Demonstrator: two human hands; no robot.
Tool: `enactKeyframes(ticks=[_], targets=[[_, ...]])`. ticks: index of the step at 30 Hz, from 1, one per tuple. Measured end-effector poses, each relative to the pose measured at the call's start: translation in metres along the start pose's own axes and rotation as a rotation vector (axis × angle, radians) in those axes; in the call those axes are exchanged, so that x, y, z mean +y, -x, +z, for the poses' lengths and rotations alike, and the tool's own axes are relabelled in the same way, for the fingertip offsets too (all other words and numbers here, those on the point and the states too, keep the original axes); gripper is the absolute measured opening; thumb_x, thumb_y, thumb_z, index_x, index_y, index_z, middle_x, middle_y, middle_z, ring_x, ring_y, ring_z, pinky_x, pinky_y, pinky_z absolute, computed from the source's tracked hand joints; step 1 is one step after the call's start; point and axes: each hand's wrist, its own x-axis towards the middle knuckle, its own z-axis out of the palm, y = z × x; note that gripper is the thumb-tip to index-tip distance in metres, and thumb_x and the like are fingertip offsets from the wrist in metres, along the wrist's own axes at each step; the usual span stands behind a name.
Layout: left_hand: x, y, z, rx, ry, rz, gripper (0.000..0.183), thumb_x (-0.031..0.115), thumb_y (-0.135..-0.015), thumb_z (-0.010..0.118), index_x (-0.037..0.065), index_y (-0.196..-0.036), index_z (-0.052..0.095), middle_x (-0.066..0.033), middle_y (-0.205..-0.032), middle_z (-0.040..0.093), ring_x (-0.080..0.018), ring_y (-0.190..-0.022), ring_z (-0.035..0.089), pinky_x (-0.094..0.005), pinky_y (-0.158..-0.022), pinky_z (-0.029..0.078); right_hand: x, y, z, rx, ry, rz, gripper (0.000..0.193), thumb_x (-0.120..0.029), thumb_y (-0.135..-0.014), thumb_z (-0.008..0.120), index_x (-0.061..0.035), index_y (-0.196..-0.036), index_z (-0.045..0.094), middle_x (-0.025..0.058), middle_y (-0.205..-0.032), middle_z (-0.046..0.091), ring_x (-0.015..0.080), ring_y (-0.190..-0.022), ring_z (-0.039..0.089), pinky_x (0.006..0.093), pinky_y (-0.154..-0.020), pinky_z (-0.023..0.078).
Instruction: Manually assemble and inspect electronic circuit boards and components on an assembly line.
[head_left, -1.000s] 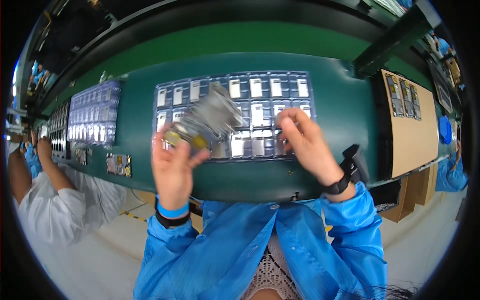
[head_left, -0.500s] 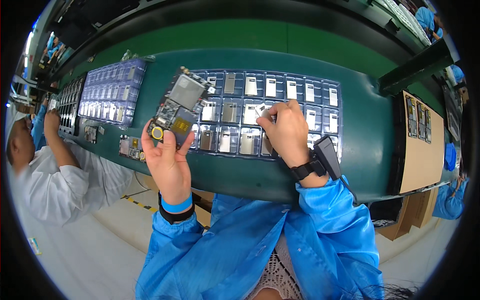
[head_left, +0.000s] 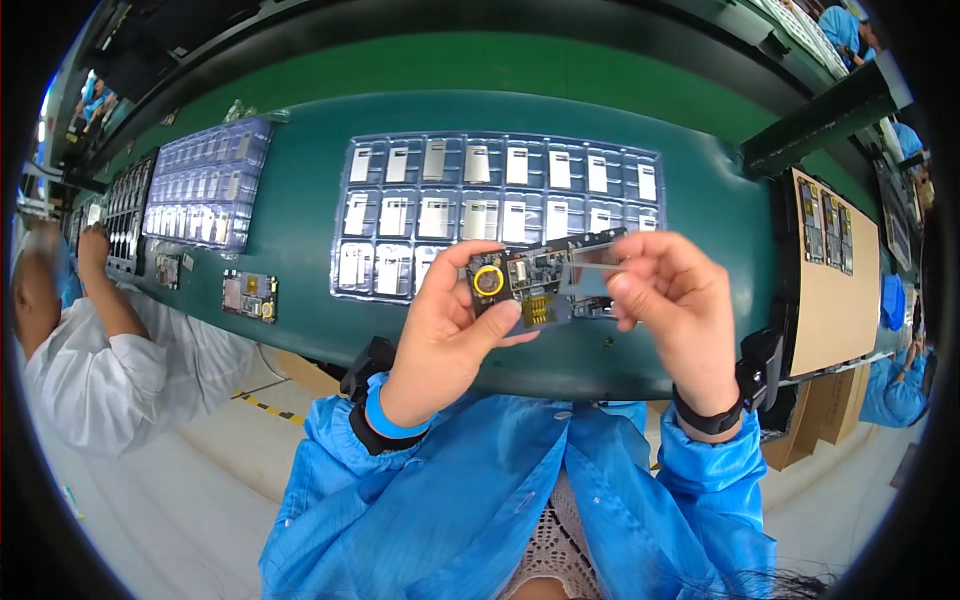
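Observation:
My left hand (head_left: 440, 325) pinches one end of a dark circuit board (head_left: 545, 268), thumb in front, beside a round part ringed in yellow. A gold-contact part shows along the board's lower edge. My right hand (head_left: 690, 310) grips a thin silvery metal cover (head_left: 590, 280) between thumb and fingers, over the board's right half. Blur and the fingers hide whether the cover touches the board. Just beyond both hands lies a clear plastic tray (head_left: 500, 137), its pockets holding several flat silver metal covers.
Left on the green table (head_left: 300, 215) are another clear tray (head_left: 205, 185) and loose circuit boards (head_left: 250, 296). A co-worker in white (head_left: 130, 360) sits at the far left. On the right, a tan panel (head_left: 830, 320) bears several boards, near a dark post (head_left: 820, 120).
My right hand has come away from the tray with a metal cover and moved toward the board. My left hand has moved right, turning the board from upright to nearly level.

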Motion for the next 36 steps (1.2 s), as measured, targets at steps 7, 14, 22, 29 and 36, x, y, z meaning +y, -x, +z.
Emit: enactKeyframes(ticks=[7,14,22,29,36], targets=[[-0.008,-0.002,0.018,-0.100,-0.062,-0.014,0.044,-0.007,-0.084,0.046,0.005,-0.123,0.030,-0.0127,-0.110,0.052,-0.0212,-0.100,0.055,-0.0373,-0.082,0.052,0.020,0.007,-0.003,0.009,0.019,0.002,0.010,0.000,-0.078,0.063,0.0010,-0.087,0.060,0.0002,-0.072,0.060,0.0019,-0.060,0.051,0.0158,-0.053,0.041],[-0.010,-0.005,0.024,-0.113,-0.062,-0.030,0.043,-0.005,-0.084,0.048,0.004,-0.122,0.031,-0.0107,-0.107,0.052,-0.0153,-0.096,0.055,-0.0295,-0.080,0.051,0.024,0.004,-0.008,0.029,0.039,-0.005,0.009,0.000,-0.078,0.063,0.0017,-0.086,0.061,0.0018,-0.072,0.062,0.0025,-0.062,0.053,0.0164,-0.055,0.043],[-0.012,-0.007,0.024,-0.116,-0.081,-0.042,0.044,-0.006,-0.084,0.048,0.004,-0.123,0.030,-0.0130,-0.109,0.053,-0.0186,-0.097,0.057,-0.0334,-0.080,0.052,0.026,0.003,-0.008,0.048,0.047,0.013,0.008,0.000,-0.077,0.062,0.0024,-0.085,0.061,0.0026,-0.071,0.062,0.0030,-0.061,0.053,0.0172,-0.054,0.043],[-0.010,-0.004,0.027,-0.118,-0.073,-0.051,0.043,-0.005,-0.084,0.048,0.003,-0.123,0.030,-0.0123,-0.108,0.052,-0.0168,-0.096,0.056,-0.0311,-0.081,0.051,0.026,0.005,-0.009,0.044,0.070,0.009,0.007,0.000,-0.078,0.061,0.0025,-0.084,0.061,0.0007,-0.065,0.060,0.0024,-0.057,0.051,0.0167,-0.052,0.041],[-0.009,-0.005,0.027,-0.115,-0.054,-0.072,0.043,-0.006,-0.084,0.047,0.003,-0.123,0.031,-0.0105,-0.106,0.051,-0.0143,-0.094,0.055,-0.0284,-0.081,0.050,0.026,0.004,-0.008,0.042,0.029,0.008,0.006,0.000,-0.079,0.061,0.0026,-0.083,0.060,0.0006,-0.066,0.060,0.0019,-0.058,0.050,0.0164,-0.051,0.040]])
